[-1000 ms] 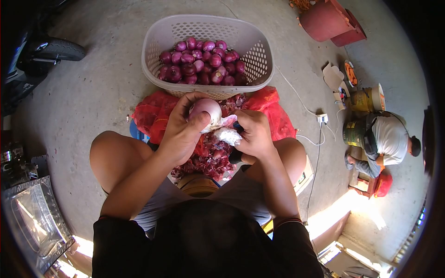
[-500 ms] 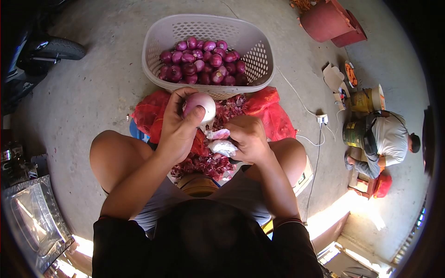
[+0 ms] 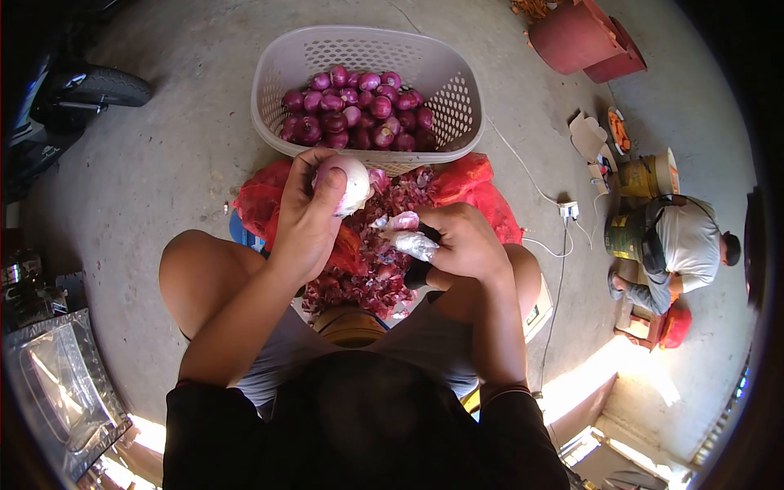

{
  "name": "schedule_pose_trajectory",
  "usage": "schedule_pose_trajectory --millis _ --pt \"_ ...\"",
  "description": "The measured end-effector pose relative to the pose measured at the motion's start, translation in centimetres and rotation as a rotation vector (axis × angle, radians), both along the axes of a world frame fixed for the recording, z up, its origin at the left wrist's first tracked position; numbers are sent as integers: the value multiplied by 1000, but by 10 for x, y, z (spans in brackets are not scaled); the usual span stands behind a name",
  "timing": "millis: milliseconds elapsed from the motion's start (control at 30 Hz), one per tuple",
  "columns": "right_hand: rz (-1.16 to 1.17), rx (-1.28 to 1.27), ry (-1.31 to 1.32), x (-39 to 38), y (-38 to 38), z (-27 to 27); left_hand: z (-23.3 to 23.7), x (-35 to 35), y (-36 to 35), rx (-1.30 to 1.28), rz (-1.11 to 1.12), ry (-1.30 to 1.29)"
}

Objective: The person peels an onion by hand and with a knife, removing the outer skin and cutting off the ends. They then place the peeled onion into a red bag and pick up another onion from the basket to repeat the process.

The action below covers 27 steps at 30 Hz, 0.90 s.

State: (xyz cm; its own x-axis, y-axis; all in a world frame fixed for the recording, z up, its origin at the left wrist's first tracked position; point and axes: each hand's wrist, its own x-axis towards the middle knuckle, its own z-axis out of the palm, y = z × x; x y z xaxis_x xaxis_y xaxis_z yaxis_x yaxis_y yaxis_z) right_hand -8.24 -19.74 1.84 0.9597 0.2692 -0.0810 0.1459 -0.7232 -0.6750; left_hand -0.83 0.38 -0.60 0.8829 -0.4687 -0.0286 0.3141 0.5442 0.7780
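Note:
In my left hand is a partly peeled red onion, white on the side facing right, with fingers and thumb closed around it. A scrap of purple skin shows at its right edge. My right hand is lower and to the right, pinching a pinkish piece of onion skin. Crinkled, silvery-white wrapping covers the tip of a digit on that hand. Below both hands lies a heap of loose onion skins, flanked by red mesh sacking.
Ahead stands a perforated grey basket of red onions. A bucket sits between my knees. To the right, a person bends near buckets, and a white power strip with cables lies on the floor. A motorcycle wheel is at left.
My hands have moved apart: the left with the onion has turned slightly, and the right has moved a little right and down. More of the onion's white side shows.

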Motion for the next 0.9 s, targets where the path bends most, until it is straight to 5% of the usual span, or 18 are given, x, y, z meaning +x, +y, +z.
schedule_pose_trajectory --millis 433,633,900 --pt "-88 -340 258 0 8 18 14 0 -3 -27 -93 107" --pt "-225 42 18 -8 6 9 7 2 7 -95 -135 118" --pt "-93 259 -275 -5 10 -5 10 3 1 211 77 -483"
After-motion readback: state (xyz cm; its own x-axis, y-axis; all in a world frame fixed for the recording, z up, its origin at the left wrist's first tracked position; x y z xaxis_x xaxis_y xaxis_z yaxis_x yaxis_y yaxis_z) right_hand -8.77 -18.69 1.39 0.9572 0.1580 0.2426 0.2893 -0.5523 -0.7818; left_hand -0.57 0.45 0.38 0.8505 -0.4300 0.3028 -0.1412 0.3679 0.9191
